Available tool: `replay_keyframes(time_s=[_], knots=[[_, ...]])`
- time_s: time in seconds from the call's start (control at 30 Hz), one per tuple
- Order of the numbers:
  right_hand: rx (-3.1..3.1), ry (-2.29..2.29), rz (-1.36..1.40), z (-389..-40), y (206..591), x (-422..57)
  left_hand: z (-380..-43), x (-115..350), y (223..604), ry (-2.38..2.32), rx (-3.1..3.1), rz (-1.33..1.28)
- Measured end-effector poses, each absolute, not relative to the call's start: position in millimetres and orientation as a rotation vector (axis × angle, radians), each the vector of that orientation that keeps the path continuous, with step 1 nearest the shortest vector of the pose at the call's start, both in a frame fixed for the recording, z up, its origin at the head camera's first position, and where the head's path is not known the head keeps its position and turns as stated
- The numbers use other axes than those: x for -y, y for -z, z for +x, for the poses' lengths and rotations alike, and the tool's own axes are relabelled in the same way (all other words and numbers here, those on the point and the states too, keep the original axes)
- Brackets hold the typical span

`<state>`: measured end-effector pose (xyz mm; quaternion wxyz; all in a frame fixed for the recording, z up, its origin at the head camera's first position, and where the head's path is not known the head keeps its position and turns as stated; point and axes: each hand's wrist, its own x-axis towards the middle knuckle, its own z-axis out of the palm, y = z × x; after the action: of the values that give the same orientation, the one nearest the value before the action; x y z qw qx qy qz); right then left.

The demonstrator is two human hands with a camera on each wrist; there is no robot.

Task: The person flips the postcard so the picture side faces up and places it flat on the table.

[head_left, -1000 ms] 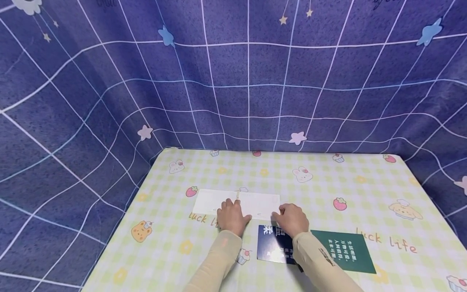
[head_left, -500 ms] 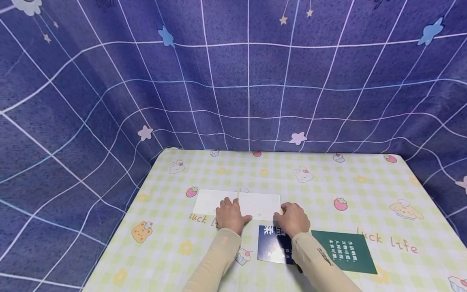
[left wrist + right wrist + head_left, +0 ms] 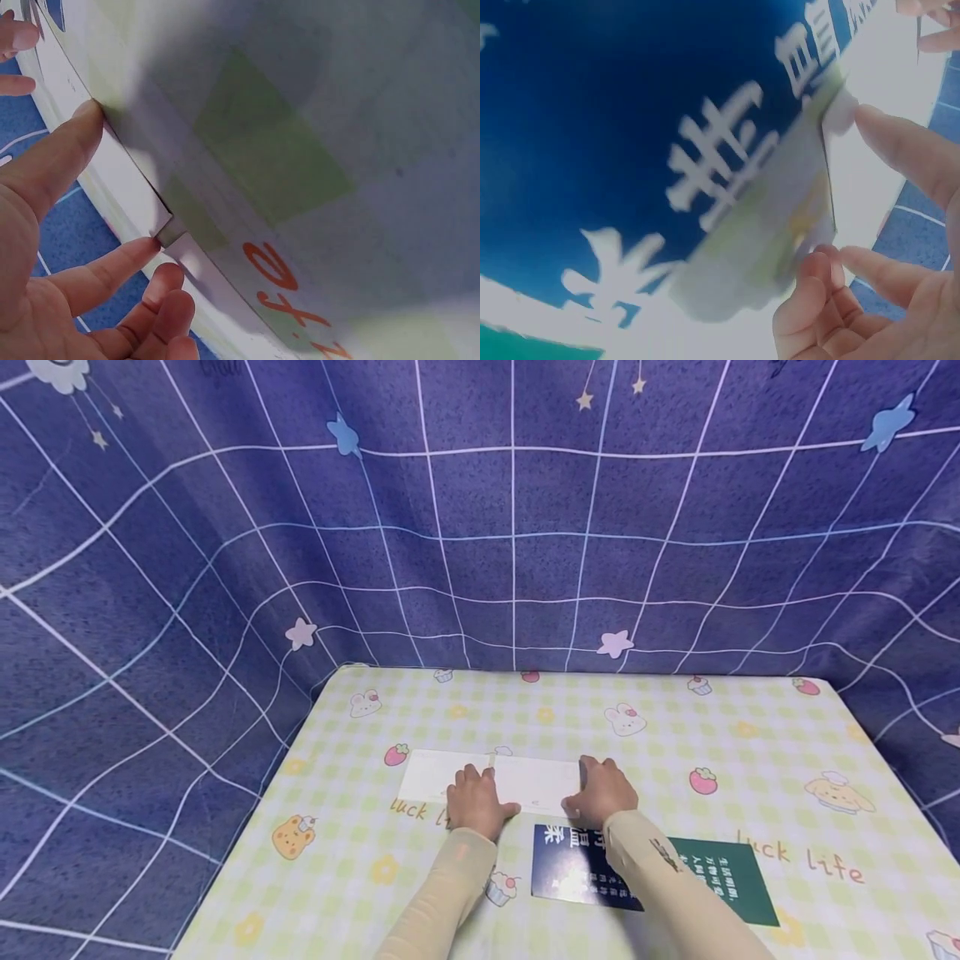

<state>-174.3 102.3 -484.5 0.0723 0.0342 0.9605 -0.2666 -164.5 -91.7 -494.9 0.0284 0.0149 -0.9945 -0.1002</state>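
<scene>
Two white cards lie end to end on the table, the left card [image 3: 431, 775] and the right card [image 3: 536, 783], with a narrow gap between them. My left hand [image 3: 476, 802] rests across the gap with fingers spread; in the left wrist view its thumb [image 3: 79, 127] presses the near edge of the right card and the index fingertip touches by the gap. At that card's other end is my right hand [image 3: 606, 795], its thumb [image 3: 900, 142] on the near corner and index finger along the short edge. Its remaining fingers are bent in the right wrist view.
A dark blue card with white characters [image 3: 573, 868] lies in front of the right hand, partly under the forearm. Beside it is a green card [image 3: 742, 881], also partly covered. The checked tablecloth [image 3: 652, 735] reaches back to a blue grid-patterned curtain [image 3: 480, 560].
My right hand has shifted slightly upward along the right card's short edge, its fingers extending farther toward the back. The left hand stays in place on the cards.
</scene>
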Motion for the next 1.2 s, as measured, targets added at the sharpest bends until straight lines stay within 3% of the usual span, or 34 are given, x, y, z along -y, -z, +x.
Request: replay_keyframes(time_s=[1.2], knots=[[-2.909,0.745,0.082,-185.5,485.3,-96.6,-195.2,111.2,489.9,0.288,3.149,-0.236]])
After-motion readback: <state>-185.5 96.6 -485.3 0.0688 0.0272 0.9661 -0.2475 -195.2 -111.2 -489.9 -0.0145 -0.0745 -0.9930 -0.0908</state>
